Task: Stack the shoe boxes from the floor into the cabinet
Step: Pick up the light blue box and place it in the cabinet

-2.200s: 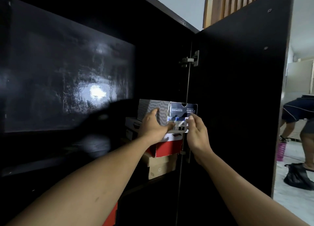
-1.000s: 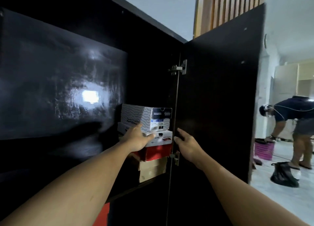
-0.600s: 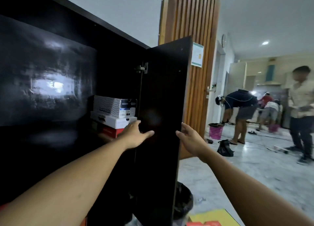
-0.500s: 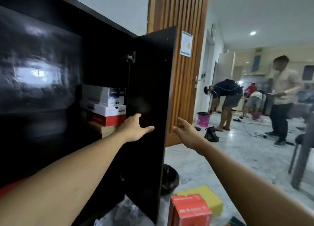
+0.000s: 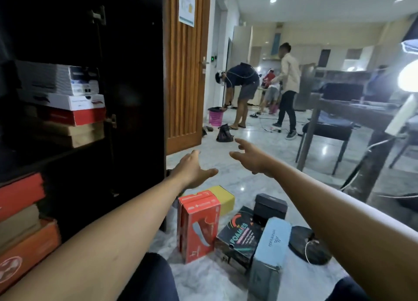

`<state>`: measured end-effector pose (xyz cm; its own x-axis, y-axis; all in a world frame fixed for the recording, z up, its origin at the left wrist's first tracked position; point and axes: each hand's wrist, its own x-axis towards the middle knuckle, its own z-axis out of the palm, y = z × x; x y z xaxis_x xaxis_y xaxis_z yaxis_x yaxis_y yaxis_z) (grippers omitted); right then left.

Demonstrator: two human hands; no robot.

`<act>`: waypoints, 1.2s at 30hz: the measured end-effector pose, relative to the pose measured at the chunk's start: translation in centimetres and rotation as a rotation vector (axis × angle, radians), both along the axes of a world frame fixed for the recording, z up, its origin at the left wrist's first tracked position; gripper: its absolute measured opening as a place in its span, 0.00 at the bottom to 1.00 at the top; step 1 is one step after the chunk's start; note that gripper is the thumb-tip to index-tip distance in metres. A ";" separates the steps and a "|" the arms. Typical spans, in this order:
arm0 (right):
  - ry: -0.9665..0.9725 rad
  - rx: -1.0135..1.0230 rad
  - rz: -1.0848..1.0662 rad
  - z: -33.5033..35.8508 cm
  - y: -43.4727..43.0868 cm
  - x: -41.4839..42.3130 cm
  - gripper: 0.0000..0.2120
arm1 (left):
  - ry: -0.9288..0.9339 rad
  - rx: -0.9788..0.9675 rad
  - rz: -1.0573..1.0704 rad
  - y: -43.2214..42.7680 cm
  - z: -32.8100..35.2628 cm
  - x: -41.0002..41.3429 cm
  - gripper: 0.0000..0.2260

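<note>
Step in hand, as judged from the room: the reach for the next box, nothing lifted yet. Left hand [image 5: 192,170], centre of frame: empty, fingers spread and loosely bent, thumb out, hovering above the floor group. Right hand [image 5: 251,157], just right of it: likewise empty, fingers splayed forward, holding nothing. Shoe boxes on the marble floor [image 5: 248,183], lower centre, five, close together: red box [image 5: 196,228] standing on end, a shoe printed on its face; yellow box [image 5: 222,197] lying close behind it; black FOAMIES box [image 5: 239,235], tilted; small black box [image 5: 270,206] behind that; pale blue box [image 5: 271,244] on end, front right. All cardboard, lids on, corners sound so far as can be seen. Cabinet [image 5: 74,150], left of frame: black, cabinet door [image 5: 135,85] swung open; upper shelf carries a stack of four, grey-white box [image 5: 56,76] over white box [image 5: 67,101] over a red one over a brown one; lower left, red, brown and orange boxes stacked, partly cut by the frame edge. Next move calls for both hands dropping to one box, probably the red box nearest the left hand, a grip on opposite sides, then turning it flat before it goes on a stack. Headroom over the upper stack: too dark to tell. Also present: black bag [image 5: 305,244] beside the pale blue box; people at work in the far room
</note>
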<state>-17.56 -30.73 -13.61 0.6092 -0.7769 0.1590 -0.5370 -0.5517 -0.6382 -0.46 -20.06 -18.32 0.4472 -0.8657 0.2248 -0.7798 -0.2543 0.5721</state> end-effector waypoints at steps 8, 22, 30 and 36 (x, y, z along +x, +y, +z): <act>0.065 0.006 -0.128 -3.3 -4.7 -7.6 0.32 | 0.109 0.062 -0.141 -6.0 -5.1 -3.7 0.44; 0.114 0.379 -0.352 -27.6 -13.2 -15.4 0.30 | 0.137 0.437 -0.270 -17.4 -21.0 -10.5 0.43; 0.079 0.490 -0.418 -35.9 -12.2 -17.4 0.28 | 0.289 0.576 -0.265 -18.2 -29.2 -14.0 0.32; -0.047 0.513 -0.479 -37.5 -11.3 -16.1 0.19 | 0.482 0.580 -0.269 -19.5 -34.7 -14.7 0.41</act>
